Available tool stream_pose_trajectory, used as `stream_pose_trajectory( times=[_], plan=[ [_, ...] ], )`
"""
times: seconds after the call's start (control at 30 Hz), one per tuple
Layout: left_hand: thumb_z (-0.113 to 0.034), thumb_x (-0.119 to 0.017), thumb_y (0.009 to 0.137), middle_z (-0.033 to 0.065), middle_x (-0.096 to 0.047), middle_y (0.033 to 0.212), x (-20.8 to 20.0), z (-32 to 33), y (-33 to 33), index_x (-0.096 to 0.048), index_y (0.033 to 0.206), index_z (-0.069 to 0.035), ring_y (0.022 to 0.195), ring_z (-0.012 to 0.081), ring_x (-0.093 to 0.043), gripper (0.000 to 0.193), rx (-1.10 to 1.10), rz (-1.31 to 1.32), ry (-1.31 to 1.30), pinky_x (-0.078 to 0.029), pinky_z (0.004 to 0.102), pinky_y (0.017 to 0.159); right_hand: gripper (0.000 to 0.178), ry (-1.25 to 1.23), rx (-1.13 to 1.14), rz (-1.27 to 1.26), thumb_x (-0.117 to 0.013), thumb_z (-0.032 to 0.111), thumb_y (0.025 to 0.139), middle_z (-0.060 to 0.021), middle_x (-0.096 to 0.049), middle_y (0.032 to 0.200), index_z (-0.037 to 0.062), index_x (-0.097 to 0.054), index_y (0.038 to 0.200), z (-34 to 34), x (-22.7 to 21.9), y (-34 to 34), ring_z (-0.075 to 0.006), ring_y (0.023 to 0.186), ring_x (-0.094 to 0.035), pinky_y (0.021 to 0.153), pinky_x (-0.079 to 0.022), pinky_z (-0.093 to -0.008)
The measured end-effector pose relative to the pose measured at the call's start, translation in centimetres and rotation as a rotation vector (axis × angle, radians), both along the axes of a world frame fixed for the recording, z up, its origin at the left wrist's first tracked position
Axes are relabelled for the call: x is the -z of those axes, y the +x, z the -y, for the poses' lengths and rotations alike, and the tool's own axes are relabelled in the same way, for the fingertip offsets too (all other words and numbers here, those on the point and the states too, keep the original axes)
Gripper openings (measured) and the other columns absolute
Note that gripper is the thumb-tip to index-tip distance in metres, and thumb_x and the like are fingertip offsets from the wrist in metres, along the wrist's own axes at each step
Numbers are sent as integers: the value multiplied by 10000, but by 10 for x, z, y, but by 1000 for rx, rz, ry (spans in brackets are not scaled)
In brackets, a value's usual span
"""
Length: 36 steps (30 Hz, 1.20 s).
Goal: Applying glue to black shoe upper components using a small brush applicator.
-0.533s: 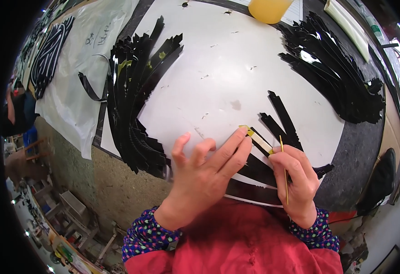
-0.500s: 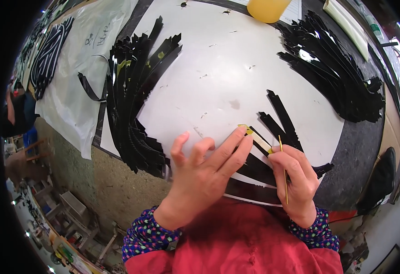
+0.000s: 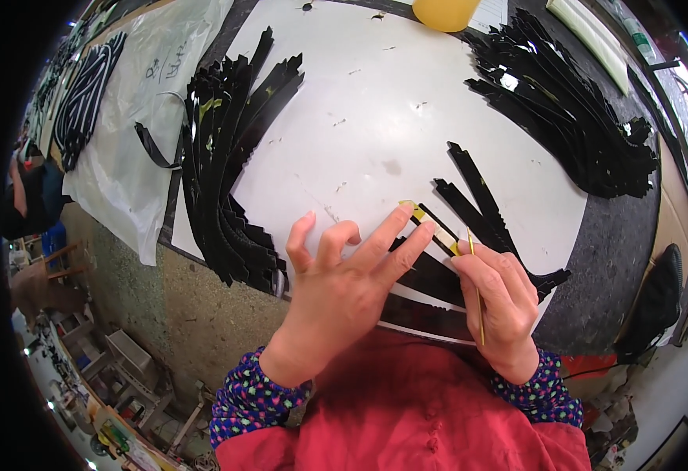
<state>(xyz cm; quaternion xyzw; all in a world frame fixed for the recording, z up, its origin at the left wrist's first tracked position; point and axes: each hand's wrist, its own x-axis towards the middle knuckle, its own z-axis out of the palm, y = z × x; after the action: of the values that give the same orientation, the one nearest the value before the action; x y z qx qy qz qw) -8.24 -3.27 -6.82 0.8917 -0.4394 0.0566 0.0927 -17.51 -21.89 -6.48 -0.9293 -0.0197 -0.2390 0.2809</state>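
My left hand (image 3: 340,286) has its fingers spread, with the index and middle fingertips pressing on a narrow black strip with a pale and yellow patch (image 3: 439,234). At the strip's lower end, the thumb and fingers of my right hand (image 3: 505,302) are closed. That hand also holds a thin yellow stick (image 3: 481,326), which points up past the fingertips. Other black strips (image 3: 430,276) lie under and between my hands. Just beyond the right hand, two loose black strips (image 3: 473,179) with notched ends fan out on the white board (image 3: 359,125).
A heap of black strips (image 3: 222,149) lies on the board's left, another heap (image 3: 571,118) at its upper right. A yellow container (image 3: 447,11) stands at the far edge. To the left are a plastic bag (image 3: 128,169) and striped cords (image 3: 89,90); a black item (image 3: 650,306) sits right.
The whole view has shifted slightly, so the board and heaps appear a little higher and farther left. My left index and middle fingertips are somewhat farther apart. The right hand keeps its grip.
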Motion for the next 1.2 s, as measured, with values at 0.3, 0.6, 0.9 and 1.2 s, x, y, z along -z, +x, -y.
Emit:
stream_pose_trajectory(
  times=[0.3, 0.6, 0.9, 1.2],
  plan=[
    [-161, -618, 906, -138, -535, 1439, -3, 0, 1, -613, 1391, -339, 967, 139, -439, 516, 10, -5, 4, -231, 437, 1099, 268, -42, 8, 0, -725, -109, 736, -140, -691, 955, -21, -679, 985, 0, 0, -2, -222, 649, -608, 544, -502, -313],
    [-83, -620, 850, -145, -534, 1426, -2, -1, 2, -624, 1375, -342, 974, 141, -434, 585, 9, -42, -45, -227, 434, 1102, 224, 196, 101, -100, -660, -121, 865, -174, -703, 1006, -29, -666, 1069, -1, -29, 11, -254, 701, -647, 633, -530, -340],
    [-77, -657, 801, -146, -487, 1457, 4, -3, 2, -624, 1362, -348, 975, 149, -435, 624, 5, -23, -52, -235, 465, 1101, 224, 810, 3, -328, -518, 166, 1082, -17, -594, 735, -15, -623, 1001, -5, -16, 53, -57, 580, -521, 519, -418, -209],
    [-134, -696, 792, -140, -501, 1442, 6, -3, 2, -646, 1328, -328, 998, 151, -449, 572, 0, -87, -114, -223, 475, 1114, 211, 678, -23, -360, -522, 147, 1077, -22, -587, 711, -19, -626, 999, -6, -8, 53, -60, 553, -512, 500, -406, -208]
  ],
)
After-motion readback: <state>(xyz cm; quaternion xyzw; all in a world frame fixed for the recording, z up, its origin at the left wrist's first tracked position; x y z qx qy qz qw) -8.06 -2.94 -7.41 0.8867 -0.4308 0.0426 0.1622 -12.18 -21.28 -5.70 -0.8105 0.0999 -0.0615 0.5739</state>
